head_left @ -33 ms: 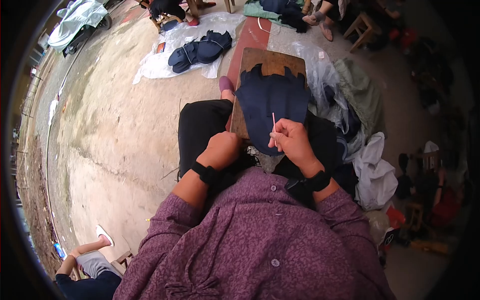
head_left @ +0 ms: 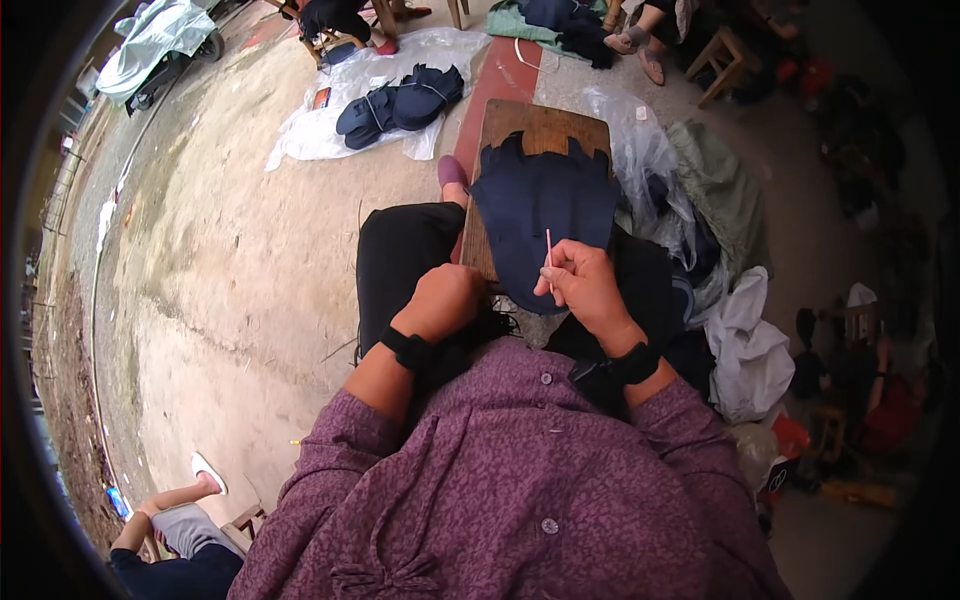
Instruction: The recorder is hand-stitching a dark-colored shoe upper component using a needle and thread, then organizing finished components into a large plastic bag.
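A seated person works dark blue cloth (head_left: 545, 215) on a wooden board (head_left: 545, 130) across the lap. The left hand (head_left: 440, 300), fingers curled, presses the cloth's near edge; the right hand (head_left: 585, 285) pinches a thin pale stick (head_left: 548, 250) over it. Bundled pieces (head_left: 400, 100) lie beyond the board; a heap (head_left: 700, 200) waits at its right.

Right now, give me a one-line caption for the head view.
Seated person's right hand pinches a thin pale stick over dark blue fabric on a wooden board; left hand grips the fabric's near edge.
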`<state>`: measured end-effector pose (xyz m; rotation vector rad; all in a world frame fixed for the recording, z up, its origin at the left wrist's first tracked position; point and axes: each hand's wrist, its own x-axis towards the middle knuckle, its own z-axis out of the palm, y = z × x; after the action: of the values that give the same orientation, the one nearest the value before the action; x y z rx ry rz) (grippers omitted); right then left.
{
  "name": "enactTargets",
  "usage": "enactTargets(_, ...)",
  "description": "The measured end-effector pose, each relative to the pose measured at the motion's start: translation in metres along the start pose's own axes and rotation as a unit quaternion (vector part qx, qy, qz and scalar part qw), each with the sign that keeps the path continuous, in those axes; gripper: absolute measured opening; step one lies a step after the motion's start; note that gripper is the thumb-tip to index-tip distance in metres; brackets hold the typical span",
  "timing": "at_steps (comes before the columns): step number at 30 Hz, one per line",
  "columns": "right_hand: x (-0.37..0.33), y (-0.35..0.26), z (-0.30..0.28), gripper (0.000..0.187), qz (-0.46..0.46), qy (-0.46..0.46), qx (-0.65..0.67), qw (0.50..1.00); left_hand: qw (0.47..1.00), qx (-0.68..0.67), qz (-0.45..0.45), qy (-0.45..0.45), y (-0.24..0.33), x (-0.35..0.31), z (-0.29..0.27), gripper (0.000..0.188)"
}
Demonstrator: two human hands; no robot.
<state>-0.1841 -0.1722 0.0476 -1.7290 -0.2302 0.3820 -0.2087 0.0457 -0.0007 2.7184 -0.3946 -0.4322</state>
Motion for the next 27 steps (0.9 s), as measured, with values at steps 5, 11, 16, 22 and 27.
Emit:
enactTargets(5, 0.002, 0.009, 0.004, 0.014, 0.0, 0.004, 0.085, 0.996, 0.904, -0.421, -0.002, 0.07, -0.003, -0.005, -0.012, 0.01)
enactTargets(11, 0.001, 0.011, 0.012, 0.016, 0.099, -0.042, 0.149, 0.983, 0.822, -0.567, 0.031, 0.041, 0.022, -0.022, -0.055, 0.008)
enactTargets(16, 0.001, -0.006, 0.02, 0.016, 0.07, -0.067, 0.163, 0.982, 0.765, -0.633, 0.066, 0.095, 0.036, -0.024, -0.066, 0.007)
enactTargets(22, 0.001, -0.018, 0.017, 0.016, 0.015, -0.032, 0.113, 0.993, 0.749, -0.639, 0.119, 0.129, 0.049, -0.013, -0.088, 0.018)
enactTargets(27, 0.001, -0.023, 0.017, 0.015, -0.023, -0.009, 0.112, 0.993, 0.761, -0.619, 0.133, 0.138, 0.06, -0.009, -0.099, 0.025)
